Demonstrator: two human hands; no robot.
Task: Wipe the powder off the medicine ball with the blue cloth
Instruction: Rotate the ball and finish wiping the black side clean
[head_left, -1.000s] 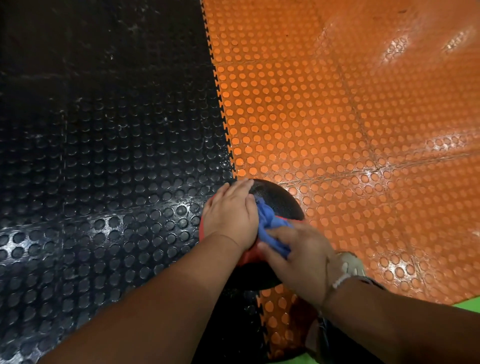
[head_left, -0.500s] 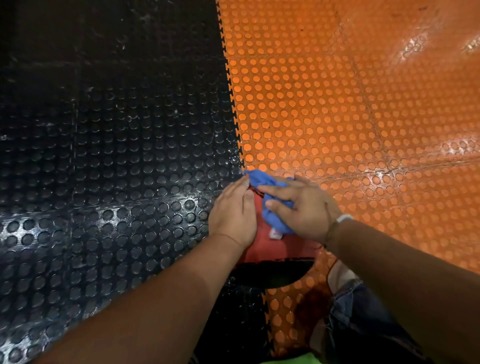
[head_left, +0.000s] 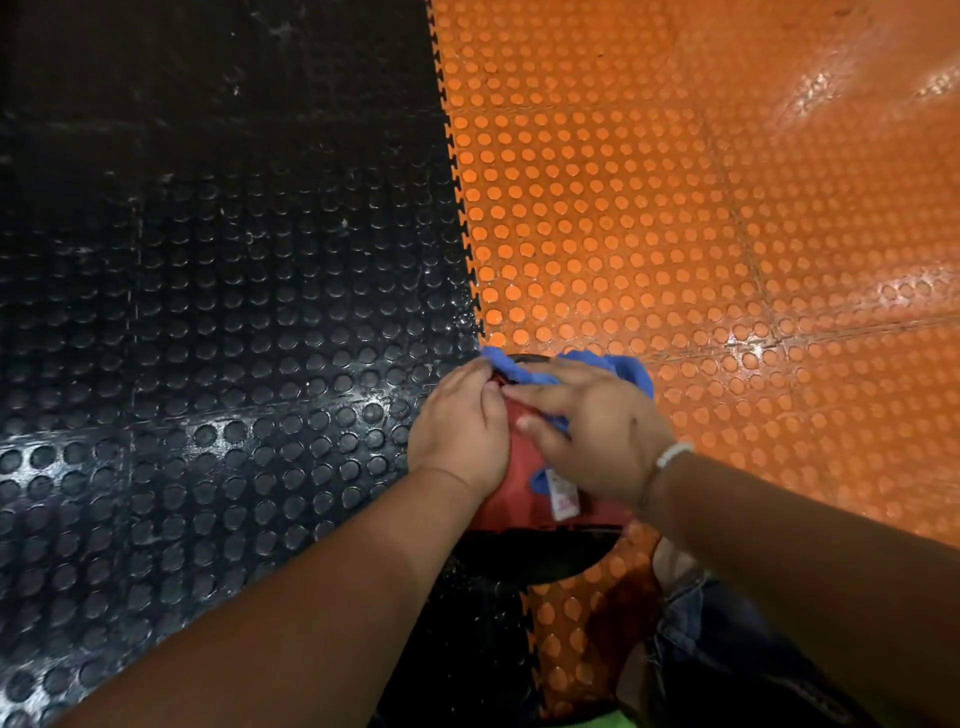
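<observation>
From the head view, looking down: the medicine ball (head_left: 511, 483) sits on the floor right at the toothed seam where the black studded mat (head_left: 208, 338) meets the orange studded mat (head_left: 649, 208), just in front of me. I can see a red panel across its top and a black band along its near lower edge; the rest is under my hands.

My left hand (head_left: 460, 434) is laid flat on the ball's left side, palm down, fingers together and curved over the surface, with the fingertips touching the cloth's left corner. That grip is a flat press, closed on nothing.

My right hand (head_left: 597, 436) is on top of the blue cloth (head_left: 623, 371), fingers spread and pointing left, pressing it against the upper far side of the ball. The cloth bunches out beyond my fingers along the ball's far edge, and a small tail of it with a white tag (head_left: 563, 499) hangs out under my palm on the red panel. That grip is a spread press on the cloth, not a closed fist. A pale beaded bracelet (head_left: 672, 454) sits on that wrist.

Bottom right, a bit of blue denim (head_left: 727, 649) shows beside the ball, over the orange mat.

Powder on the ball: I cannot tell from here.
</observation>
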